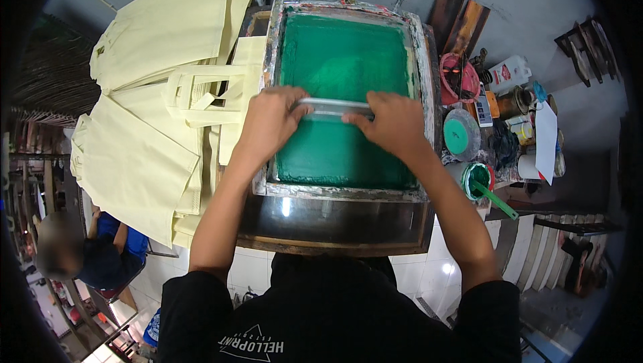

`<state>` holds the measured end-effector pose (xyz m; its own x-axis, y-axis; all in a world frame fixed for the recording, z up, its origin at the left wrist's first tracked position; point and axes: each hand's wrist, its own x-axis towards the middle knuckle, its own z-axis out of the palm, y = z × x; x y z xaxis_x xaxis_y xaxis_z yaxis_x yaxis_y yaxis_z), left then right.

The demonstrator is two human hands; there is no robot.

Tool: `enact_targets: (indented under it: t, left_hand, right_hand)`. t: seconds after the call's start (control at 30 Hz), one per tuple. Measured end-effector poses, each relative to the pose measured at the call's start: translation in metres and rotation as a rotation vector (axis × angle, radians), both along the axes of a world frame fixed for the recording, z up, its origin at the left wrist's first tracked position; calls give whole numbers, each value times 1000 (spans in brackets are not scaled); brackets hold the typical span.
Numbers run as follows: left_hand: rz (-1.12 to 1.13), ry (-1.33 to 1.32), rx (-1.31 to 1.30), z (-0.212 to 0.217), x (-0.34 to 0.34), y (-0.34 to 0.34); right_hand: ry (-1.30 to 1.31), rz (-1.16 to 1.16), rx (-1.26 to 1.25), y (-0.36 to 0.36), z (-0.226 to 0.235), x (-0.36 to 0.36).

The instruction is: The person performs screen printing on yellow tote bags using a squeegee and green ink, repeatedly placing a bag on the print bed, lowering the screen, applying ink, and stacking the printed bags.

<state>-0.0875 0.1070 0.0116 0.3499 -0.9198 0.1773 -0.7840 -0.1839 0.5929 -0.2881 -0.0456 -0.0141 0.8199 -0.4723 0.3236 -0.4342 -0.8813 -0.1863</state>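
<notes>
Cream cloth bags point(154, 95) lie in overlapping piles left of the printing table point(335, 226). At its right side stand an open green paint can point(477, 179), a green lid point(457, 134), a red bucket point(459, 76) and a white bottle point(507, 72).

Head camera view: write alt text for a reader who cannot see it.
Both hands, left hand and right hand, grip a metal squeegee across a green-inked printing screen in a worn frame. Cream cloth bags lie stacked to the left; ink tubs and bottles crowd the right.
</notes>
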Motion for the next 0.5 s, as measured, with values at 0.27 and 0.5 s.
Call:
enact_targets:
  t: [0.27, 0.5]
  left_hand:
    - [-16, -10, 38, 5, -56, 84]
    - [-28, -23, -207, -34, -55, 125]
  right_hand:
    - [16, 22, -7, 83, -6, -55]
    - [-30, 107, -13, 99, -8, -75]
